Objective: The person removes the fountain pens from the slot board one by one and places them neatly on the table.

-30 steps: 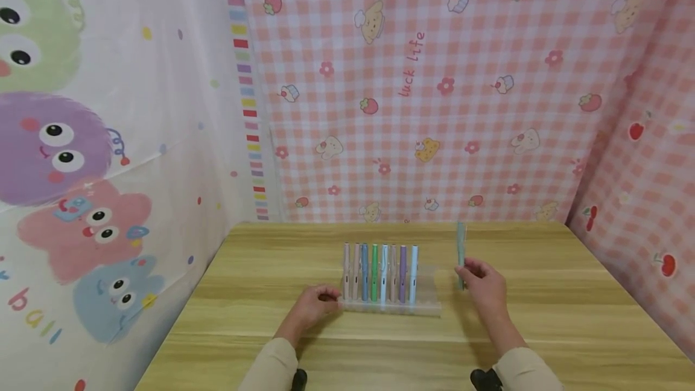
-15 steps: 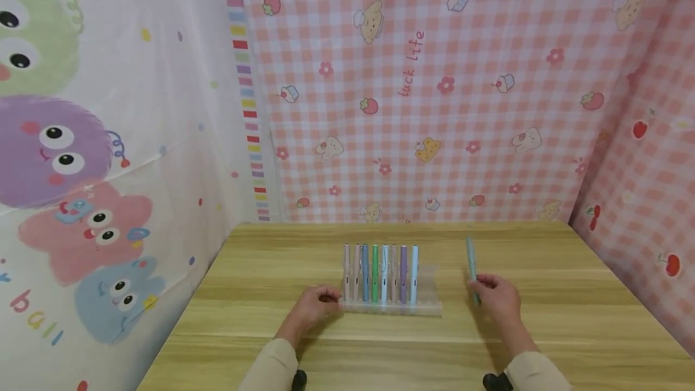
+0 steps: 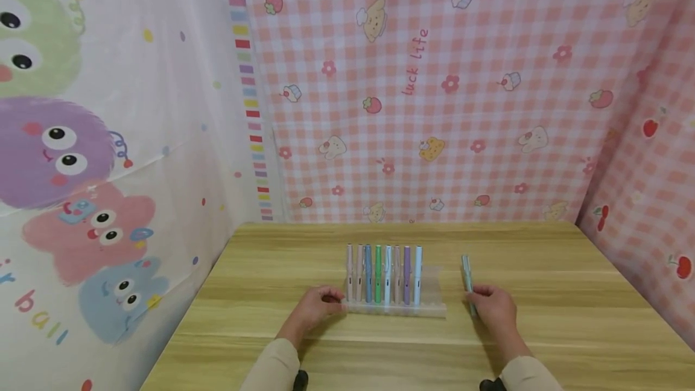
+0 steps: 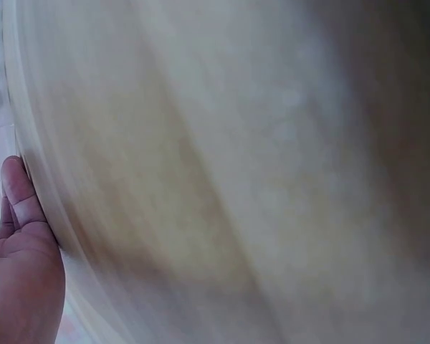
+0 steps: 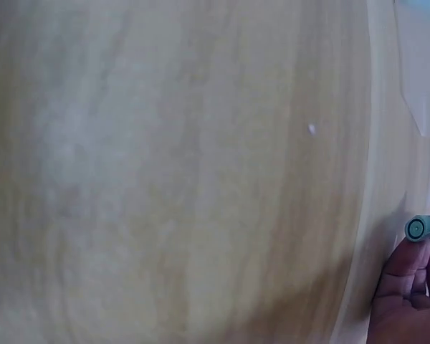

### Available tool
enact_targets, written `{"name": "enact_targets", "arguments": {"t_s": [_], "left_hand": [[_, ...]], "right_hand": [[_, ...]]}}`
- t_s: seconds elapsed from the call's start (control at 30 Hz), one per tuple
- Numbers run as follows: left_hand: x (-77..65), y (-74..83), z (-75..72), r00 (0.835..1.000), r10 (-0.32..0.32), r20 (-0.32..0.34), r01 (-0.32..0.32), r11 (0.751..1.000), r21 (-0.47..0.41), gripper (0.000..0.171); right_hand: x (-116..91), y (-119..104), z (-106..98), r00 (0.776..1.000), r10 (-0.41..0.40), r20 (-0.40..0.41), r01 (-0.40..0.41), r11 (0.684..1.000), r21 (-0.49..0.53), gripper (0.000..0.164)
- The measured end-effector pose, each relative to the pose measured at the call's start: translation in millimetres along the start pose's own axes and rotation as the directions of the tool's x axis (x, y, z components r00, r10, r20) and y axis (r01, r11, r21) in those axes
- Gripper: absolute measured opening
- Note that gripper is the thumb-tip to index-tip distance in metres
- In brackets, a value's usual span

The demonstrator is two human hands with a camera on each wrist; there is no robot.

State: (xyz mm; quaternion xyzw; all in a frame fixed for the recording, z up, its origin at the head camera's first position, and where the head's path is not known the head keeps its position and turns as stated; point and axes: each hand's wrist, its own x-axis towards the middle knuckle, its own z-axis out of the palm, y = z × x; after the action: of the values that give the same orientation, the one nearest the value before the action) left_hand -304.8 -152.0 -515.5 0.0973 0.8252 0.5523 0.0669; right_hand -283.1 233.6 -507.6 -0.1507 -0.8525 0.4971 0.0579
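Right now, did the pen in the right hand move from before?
Yes: in the head view, the pen shows lower, farther from the table's back edge.

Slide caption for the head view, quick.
Right hand pinches a slim teal pen beside a clear plastic rack of eight coloured pens; left hand holds its end.

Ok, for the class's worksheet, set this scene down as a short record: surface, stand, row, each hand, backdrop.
Surface: wooden table
Stand: clear stand, right part unfilled
Row: eight pens side by side, including green and purple
Left hand: at the stand's left end; grip unclear
Right hand: holds a blue-green pen, apart from the stand
Backdrop: pink checked cloth
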Motion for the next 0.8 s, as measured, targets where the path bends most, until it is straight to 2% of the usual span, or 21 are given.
{"name": "enact_targets", "arguments": {"t_s": [0.3, 0.57, 0.8], "left_hand": [[-1.8, 3.9, 1.2, 1.0, -0.021, 0.001, 0.021, 1.0, 0.014, 0.018], [-3.8, 6.6, 0.7, 1.0, -0.026, 0.005, 0.026, 1.0, 0.009, 0.018], [-2.8, 6.3, 0.4, 1.0, -0.019, 0.014, 0.019, 1.0, 0.0, 0.018]], "right_hand": [[-0.2, -1.0, 3.0, 0.999, -0.031, 0.018, 0.033, 0.989, -0.147, 0.028], [0.3, 0.2, 4.2, 0.999, -0.007, 0.033, 0.011, 0.99, -0.137, 0.031], [-2.4, 1.0, 1.9, 0.999, -0.03, 0.042, 0.034, 0.995, -0.093, 0.037]]}}
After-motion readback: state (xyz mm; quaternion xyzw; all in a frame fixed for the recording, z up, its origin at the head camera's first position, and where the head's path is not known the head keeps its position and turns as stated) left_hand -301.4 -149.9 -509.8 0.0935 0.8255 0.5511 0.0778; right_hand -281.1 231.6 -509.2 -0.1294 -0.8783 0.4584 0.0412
